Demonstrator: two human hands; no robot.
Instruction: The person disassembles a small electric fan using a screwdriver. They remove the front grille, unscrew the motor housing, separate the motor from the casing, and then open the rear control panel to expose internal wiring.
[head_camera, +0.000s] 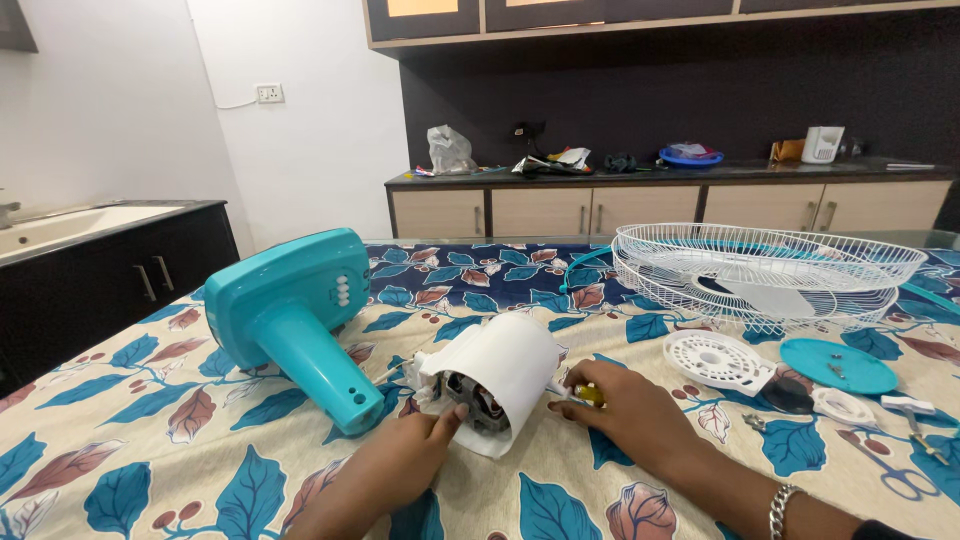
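Observation:
A white fan motor housing (497, 370) lies on its side on the leaf-patterned cloth, its open end with the motor's metal core facing me. My left hand (392, 468) grips the housing's lower edge, thumb pressed at the motor. My right hand (630, 410) rests against the housing's right side, fingers closed round a small yellow-handled tool (588, 395) pointed at it. A wire runs from the housing to the teal fan stand (295, 315) lying tipped over just left of it.
Two white wire fan guards (765, 268) are stacked at the right. Nearer lie a white round cover (718, 360), a teal disc (838, 365), a small white ring (843, 405), scissors (900, 470) and screws. A dark counter with a sink (70, 225) stands left; cabinets line the back.

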